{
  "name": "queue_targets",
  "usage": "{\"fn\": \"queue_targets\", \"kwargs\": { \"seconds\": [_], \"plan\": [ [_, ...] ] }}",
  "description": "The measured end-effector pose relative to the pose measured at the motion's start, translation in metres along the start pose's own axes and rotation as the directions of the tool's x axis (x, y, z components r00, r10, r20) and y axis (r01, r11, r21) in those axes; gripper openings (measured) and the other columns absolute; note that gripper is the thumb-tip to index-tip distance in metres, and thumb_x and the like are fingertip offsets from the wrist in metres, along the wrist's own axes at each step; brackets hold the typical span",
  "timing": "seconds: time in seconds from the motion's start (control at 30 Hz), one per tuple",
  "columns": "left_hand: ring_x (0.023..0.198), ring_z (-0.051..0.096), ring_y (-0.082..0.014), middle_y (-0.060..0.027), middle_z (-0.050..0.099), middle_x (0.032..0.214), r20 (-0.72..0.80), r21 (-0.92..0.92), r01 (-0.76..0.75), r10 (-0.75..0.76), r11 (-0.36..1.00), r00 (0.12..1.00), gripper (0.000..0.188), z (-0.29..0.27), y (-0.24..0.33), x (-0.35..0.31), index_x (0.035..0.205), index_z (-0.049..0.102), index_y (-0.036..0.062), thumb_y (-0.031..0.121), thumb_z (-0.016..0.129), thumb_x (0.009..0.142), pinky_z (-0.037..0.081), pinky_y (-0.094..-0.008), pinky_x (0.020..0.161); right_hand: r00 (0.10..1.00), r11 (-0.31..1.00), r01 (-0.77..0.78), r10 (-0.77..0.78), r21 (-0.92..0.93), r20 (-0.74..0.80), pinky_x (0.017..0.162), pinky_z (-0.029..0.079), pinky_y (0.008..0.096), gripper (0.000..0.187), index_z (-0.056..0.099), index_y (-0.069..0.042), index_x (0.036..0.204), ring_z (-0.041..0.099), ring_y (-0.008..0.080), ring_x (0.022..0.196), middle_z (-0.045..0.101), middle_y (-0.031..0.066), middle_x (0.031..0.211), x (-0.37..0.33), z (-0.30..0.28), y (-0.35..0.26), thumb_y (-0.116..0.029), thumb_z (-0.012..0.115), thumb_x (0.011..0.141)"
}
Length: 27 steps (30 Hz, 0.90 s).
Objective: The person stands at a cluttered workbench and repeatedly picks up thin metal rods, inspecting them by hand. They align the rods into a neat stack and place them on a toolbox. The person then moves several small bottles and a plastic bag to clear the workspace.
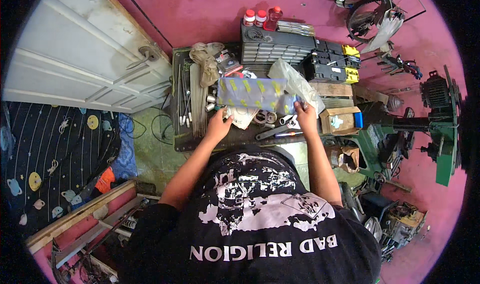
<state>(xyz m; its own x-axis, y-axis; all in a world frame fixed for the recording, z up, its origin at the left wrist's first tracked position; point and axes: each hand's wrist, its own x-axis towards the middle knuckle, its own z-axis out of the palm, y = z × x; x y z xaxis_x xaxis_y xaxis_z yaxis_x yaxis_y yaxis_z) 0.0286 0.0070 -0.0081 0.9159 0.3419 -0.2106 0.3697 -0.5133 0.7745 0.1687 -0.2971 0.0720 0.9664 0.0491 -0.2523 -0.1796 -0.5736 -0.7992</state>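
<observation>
A long, see-through bluish plastic packet [250,93] with yellow markings spans the space between my hands over the cluttered workbench [190,143]. My right hand [306,118] is closed on its right end. At the lower left corner of the packet, my left hand [219,126] is closed with thumb and fingers pinched on it. What is inside the packet is hard to make out. Below it lie metal rings [265,116], a dark flat tool [271,132] and some pale paper [242,118]. A crumpled clear plastic bag [285,73] lies just behind.
A drawer organizer [275,51] stands at the back with red-capped bottles [249,18] on it. Black and yellow cases [330,66] sit to its right, a cardboard box [337,121] nearer. Long metal rods [197,101] lie left. A green drill press [445,134] stands right; a white door [85,49] left.
</observation>
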Motion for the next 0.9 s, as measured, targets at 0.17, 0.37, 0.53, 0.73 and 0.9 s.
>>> {"fn": "queue_targets", "kwargs": {
  "seconds": [0.17,0.37,0.53,0.73,0.9],
  "plan": [
    [0.092,0.068,-0.0255,-0.0187,0.07,0.111,0.009,-0.253,0.168,-0.171,0.953,0.985,0.062,0.037,-0.029,0.006,0.139,0.043,-0.0017,0.033,0.07,0.095,0.053,-0.0361,0.081,0.992,0.98,0.108,-0.096,-0.164,0.083,0.093,0.035,0.047,0.016,0.074,-0.016,0.108,0.067,0.0243,0.093,0.074,0.0061,0.096,-0.003,-0.023,0.07,-0.019,0.067,0.093],
    [0.081,0.061,-0.0144,-0.009,0.07,0.107,0.006,-0.548,0.229,-0.271,0.804,0.963,0.065,0.049,-0.015,0.012,0.14,0.043,0.0003,0.027,0.076,0.091,0.051,-0.0312,0.072,0.881,0.814,0.473,-0.445,-0.338,0.16,0.102,0.024,0.0455,0.035,0.076,-0.024,0.099,0.054,0.0205,0.12,0.071,-0.0071,0.121,-0.026,-0.057,0.043,0.003,0.063,0.08],
    [0.085,0.058,-0.0074,0.0008,0.067,0.105,0.077,-0.763,0.134,-0.116,0.632,0.99,0.045,0.043,0.027,-0.001,0.128,0.054,0.0129,0.031,0.073,0.092,0.042,-0.0259,0.065,0.831,0.749,0.547,-0.431,-0.374,0.352,0.104,0.023,0.0519,0.047,0.076,-0.028,0.104,0.052,0.0248,0.122,0.069,-0.0096,0.127,-0.035,-0.056,0.043,0.005,0.063,0.072],
    [0.089,0.059,-0.0098,0.0011,0.067,0.105,0.372,-0.58,0.272,-0.048,0.768,0.927,0.049,0.02,0.062,-0.018,0.125,0.057,0.0099,0.047,0.066,0.095,0.041,-0.023,0.071,0.76,0.581,0.648,-0.527,-0.492,0.38,0.106,0.025,0.0594,0.056,0.067,-0.036,0.125,0.05,0.0257,0.127,0.063,-0.0097,0.136,-0.045,-0.025,0.016,-0.007,0.066,0.078],
    [0.098,0.066,-0.0167,-0.0095,0.069,0.115,0.085,-0.605,-0.089,0.175,0.791,0.981,0.05,0.035,0.098,-0.031,0.135,0.054,0.0035,0.018,0.074,0.092,0.053,-0.0318,0.083,0.552,0.594,0.792,-0.601,-0.138,0.578,0.107,0.022,0.0519,0.041,0.06,-0.021,0.138,0.044,0.0258,0.131,0.059,0.004,0.14,-0.054,0.019,-0.017,-0.038,0.051,0.102]
  ]
}}
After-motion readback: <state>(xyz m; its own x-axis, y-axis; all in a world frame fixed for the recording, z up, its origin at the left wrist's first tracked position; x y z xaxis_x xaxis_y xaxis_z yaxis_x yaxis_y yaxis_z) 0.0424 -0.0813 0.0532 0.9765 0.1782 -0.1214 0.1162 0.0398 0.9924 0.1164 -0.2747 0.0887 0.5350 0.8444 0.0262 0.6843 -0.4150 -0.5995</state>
